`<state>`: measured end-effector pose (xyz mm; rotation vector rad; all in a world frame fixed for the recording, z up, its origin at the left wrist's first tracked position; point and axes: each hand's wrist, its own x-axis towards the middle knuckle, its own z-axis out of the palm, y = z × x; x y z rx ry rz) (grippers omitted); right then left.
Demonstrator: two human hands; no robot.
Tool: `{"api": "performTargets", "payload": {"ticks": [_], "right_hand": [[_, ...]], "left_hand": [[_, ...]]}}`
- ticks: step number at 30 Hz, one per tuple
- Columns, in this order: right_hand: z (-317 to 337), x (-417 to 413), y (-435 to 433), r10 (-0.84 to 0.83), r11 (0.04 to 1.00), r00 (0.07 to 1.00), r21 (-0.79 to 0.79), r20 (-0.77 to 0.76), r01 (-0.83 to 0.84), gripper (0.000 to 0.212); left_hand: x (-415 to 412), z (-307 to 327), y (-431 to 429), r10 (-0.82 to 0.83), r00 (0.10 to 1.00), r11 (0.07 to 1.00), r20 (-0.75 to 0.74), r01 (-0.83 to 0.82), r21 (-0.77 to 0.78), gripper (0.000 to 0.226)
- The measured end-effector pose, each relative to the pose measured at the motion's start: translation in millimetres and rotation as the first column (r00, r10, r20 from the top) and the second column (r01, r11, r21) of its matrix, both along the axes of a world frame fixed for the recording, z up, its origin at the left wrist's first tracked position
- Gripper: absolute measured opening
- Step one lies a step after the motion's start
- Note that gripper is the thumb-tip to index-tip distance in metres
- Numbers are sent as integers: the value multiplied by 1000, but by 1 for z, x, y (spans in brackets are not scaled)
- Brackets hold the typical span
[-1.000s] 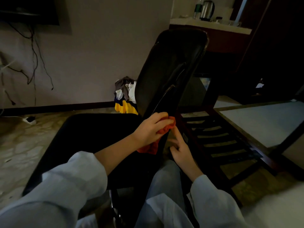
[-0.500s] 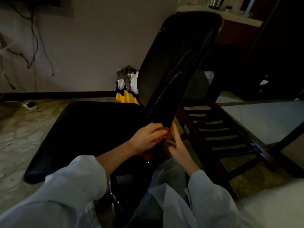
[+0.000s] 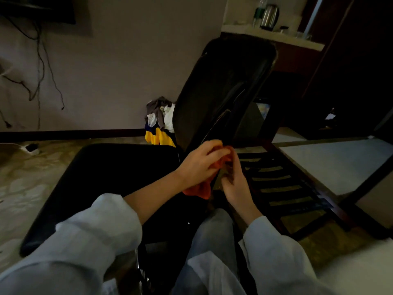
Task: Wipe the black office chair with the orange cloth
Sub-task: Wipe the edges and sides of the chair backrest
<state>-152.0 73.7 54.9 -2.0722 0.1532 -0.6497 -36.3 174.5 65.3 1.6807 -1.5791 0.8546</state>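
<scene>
Cloth point(image 3: 198, 191) bunched in left hand point(image 3: 200, 165) against black chair point(image 3: 223, 86); right hand point(image 3: 234, 184) beside.

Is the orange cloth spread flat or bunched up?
Bunched: the left hand grips the orange cloth in a wad against the black office chair, a corner hanging below.

Orange cloth point(image 3: 198, 190) in left hand point(image 3: 200, 165) against chair point(image 3: 223, 86), right hand point(image 3: 236, 186) alongside

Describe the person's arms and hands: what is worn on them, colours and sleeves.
Both arms wear loose, pale blue-grey long sleeves. The left sleeve is pushed up, leaving the forearm bare; the right sleeve ends near the wrist. The left hand and right hand are bare: no gloves, and no ring or watch shows.
</scene>
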Motion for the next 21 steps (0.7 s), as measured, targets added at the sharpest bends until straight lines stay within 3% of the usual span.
{"api": "performTargets", "payload": {"ticks": [4,7,13,16,21], "right_hand": [[43,10,-8,-31,992,993,128,112,17,74],[77,15,-12,-41,994,982,111,185,21,77],[132,20,-19,-41,999,945,8,325,41,76],[139,24,-29,-87,996,938,23,336,84,70],[145,34,-37,-134,991,920,58,369,121,72]], "left_hand": [[4,68,-15,-11,988,998,156,1,60,39],[5,96,-25,-26,975,998,219,11,68,36],[-3,140,-37,1,993,998,118,6,-55,35],[-4,157,-45,-32,999,994,33,35,-101,33],[6,179,-61,-89,996,988,16,90,-122,26]]}}
